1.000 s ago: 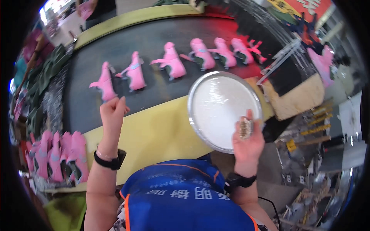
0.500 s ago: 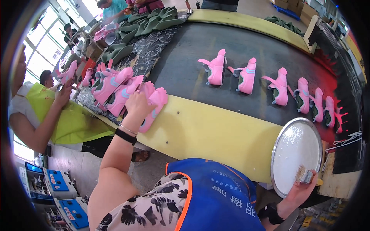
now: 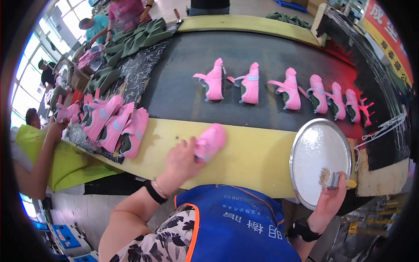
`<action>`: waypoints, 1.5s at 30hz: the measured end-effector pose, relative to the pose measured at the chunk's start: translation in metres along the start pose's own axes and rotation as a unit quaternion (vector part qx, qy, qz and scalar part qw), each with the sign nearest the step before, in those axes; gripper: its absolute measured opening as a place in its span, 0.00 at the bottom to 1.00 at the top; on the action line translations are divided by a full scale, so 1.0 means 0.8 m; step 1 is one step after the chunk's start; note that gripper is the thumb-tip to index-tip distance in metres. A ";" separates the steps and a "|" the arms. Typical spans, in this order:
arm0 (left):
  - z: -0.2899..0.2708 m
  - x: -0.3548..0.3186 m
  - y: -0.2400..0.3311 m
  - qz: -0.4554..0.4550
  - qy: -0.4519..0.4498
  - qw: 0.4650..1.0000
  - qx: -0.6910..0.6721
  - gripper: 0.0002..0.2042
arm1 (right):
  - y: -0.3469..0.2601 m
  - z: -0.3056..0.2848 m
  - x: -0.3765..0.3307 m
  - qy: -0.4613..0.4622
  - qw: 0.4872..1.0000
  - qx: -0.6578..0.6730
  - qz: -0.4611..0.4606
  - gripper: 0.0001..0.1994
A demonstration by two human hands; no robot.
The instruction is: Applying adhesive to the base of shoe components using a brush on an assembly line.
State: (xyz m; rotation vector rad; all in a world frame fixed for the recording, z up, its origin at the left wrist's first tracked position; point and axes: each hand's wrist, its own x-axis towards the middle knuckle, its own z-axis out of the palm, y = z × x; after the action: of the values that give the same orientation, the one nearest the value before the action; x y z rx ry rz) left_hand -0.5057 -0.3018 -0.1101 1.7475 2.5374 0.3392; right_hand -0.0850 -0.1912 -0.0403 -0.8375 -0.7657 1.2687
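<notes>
My left hand [image 3: 182, 159] is closed around the heel end of a pink shoe upper [image 3: 212, 140], over the yellow board [image 3: 248, 170] in front of me. Its rounded toe points away to the right. In my right hand [image 3: 328, 201] is a flat brush [image 3: 329, 179] with pale bristles, held above a round metal tray [image 3: 291, 163] of white liquid. Left of my left hand, several pink shoes [image 3: 133, 135] lie bunched at the board's end. Across the dark belt [image 3: 174, 96] stands a row of more pink shoes [image 3: 250, 85].
At the left a co-worker in a yellow-green apron [image 3: 65, 161] handles another pink shoe [image 3: 65, 112]. Green shoe pieces [image 3: 146, 37] are heaped at the far left. Red light falls by a dark fringed curtain [image 3: 384, 118] on the right. Other people stand at the back.
My left hand has drawn a pink shoe out of the left bunch and carried it right, over the yellow board. The brush stays over the tray in my right hand. The view has shifted.
</notes>
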 end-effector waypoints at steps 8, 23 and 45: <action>0.013 0.027 0.067 0.115 -0.126 0.965 -0.197 0.57 | -0.016 0.002 -0.019 0.107 0.968 -0.215 -0.076 0.08; 0.033 0.048 0.050 0.003 -0.248 0.810 -0.532 0.46 | 0.018 -0.014 0.006 0.016 0.769 -0.627 -0.124 0.08; -0.109 0.071 0.266 0.019 -0.629 0.532 -0.566 0.40 | -0.064 0.001 -0.007 -0.189 0.737 -0.528 -0.378 0.10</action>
State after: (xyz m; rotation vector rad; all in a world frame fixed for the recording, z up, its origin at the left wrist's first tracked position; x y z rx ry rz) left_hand -0.3446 -0.1899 0.0233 0.7860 0.7383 0.3528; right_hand -0.0614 -0.2014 0.0045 -0.9610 -2.0122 0.1365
